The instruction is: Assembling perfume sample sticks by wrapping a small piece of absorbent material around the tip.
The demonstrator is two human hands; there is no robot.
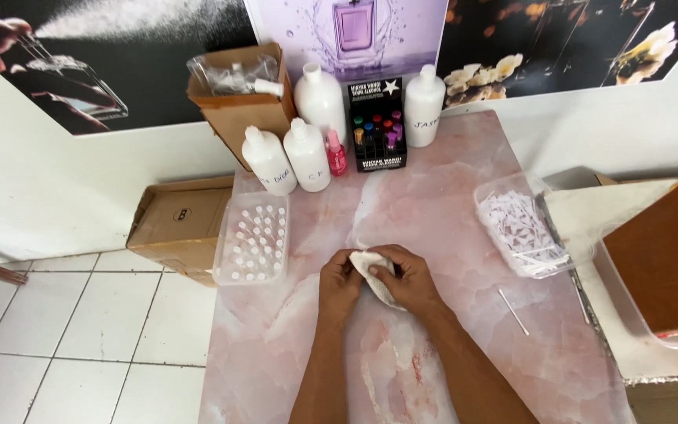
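Observation:
Both my hands meet over the middle of the pink marbled table (449,196). My left hand (339,284) and my right hand (408,281) together grip a small crumpled white cloth (372,269), fingers pinched on its edges. The cloth lies partly under my right palm. To the left, near my left hand, stands a clear plastic tray (253,237) filled with several small white-capped vials.
At the back stand several white bottles (319,98), a small pink bottle (337,153) and a black display box of coloured vials (378,126). A clear tub of paper slips (523,224) sits right. A thin white stick (513,311) lies nearby. Cardboard boxes (178,224) sit left.

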